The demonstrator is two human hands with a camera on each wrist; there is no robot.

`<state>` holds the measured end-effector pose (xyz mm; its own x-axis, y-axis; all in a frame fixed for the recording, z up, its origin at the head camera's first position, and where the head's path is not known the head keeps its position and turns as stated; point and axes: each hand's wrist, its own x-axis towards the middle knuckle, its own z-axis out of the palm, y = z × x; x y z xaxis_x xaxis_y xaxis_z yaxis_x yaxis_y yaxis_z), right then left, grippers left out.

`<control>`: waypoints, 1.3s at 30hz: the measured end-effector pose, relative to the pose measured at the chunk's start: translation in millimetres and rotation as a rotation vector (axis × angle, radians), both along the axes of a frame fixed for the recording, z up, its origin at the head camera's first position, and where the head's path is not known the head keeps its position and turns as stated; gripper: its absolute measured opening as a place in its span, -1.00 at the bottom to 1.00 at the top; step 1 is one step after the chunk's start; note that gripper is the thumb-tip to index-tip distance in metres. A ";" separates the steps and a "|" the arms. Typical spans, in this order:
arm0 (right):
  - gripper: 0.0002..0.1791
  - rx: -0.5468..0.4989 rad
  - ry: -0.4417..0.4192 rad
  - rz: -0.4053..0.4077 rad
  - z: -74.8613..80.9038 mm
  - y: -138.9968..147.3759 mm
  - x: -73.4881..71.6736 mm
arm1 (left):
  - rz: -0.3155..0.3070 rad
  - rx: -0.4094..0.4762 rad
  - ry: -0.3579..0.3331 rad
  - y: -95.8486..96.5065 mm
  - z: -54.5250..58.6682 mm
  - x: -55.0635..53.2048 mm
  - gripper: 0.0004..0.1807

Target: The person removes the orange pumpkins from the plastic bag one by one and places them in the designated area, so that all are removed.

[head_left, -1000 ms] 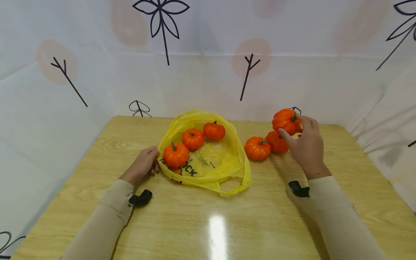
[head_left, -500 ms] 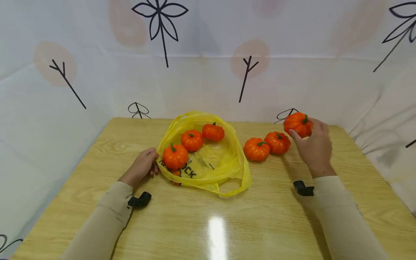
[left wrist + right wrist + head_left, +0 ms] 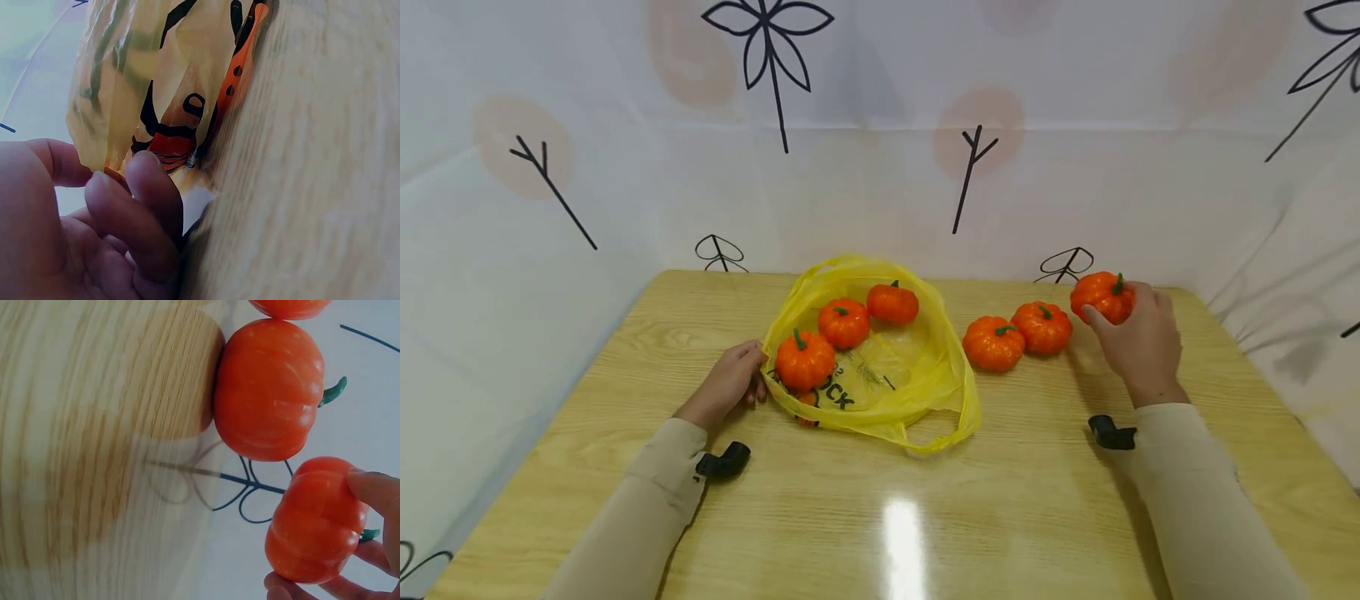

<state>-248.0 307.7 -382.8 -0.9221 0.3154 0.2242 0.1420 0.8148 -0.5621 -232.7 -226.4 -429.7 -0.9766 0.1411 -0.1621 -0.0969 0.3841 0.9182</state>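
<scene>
A yellow plastic bag (image 3: 925, 392) lies spread with its mouth up, three small orange pumpkins inside, among them a front pumpkin (image 3: 805, 360). My left hand (image 3: 730, 383) pinches the bag's left rim, seen close up in the left wrist view as a bag edge (image 3: 119, 94) at the fingertips. My right hand (image 3: 1142, 337) grips an orange pumpkin (image 3: 1099, 296) with a green stem; the right wrist view shows this held pumpkin (image 3: 317, 522) raised off the tabletop. Left of it two pumpkins stand side by side, a nearer pumpkin (image 3: 994, 343) and a farther pumpkin (image 3: 1042, 327).
Everything rests on a light wooden table (image 3: 820, 517). Its back edge meets a white cloth backdrop (image 3: 865, 192) with black plant drawings. A black wrist mount (image 3: 724, 461) sits on the left cuff, another black mount (image 3: 1111, 433) on the right.
The right hand has carried its pumpkin rightward and lower, away from above the farther of the two standing pumpkins. The left hand and the bag have stayed in place.
</scene>
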 end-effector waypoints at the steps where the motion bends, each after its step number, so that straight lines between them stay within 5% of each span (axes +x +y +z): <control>1: -0.11 0.001 -0.010 0.000 -1.3 0.7 0.3 | -0.001 0.000 0.003 0.0 -0.4 0.5 -0.74; 18: -0.10 0.078 -0.182 0.079 -13.9 13.9 1.4 | -0.013 -0.005 -0.005 0.0 -2.7 1.0 -0.75; 39: -0.14 0.102 -0.195 0.122 -16.6 14.9 -4.0 | -0.013 -0.007 0.012 -1.0 3.7 2.5 -0.73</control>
<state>-252.0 322.5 -399.4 -0.9809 0.1839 0.0633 0.1368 0.8836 -0.4478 -230.2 -227.4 -426.0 -0.9766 0.1531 -0.1510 -0.0804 0.3914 0.9167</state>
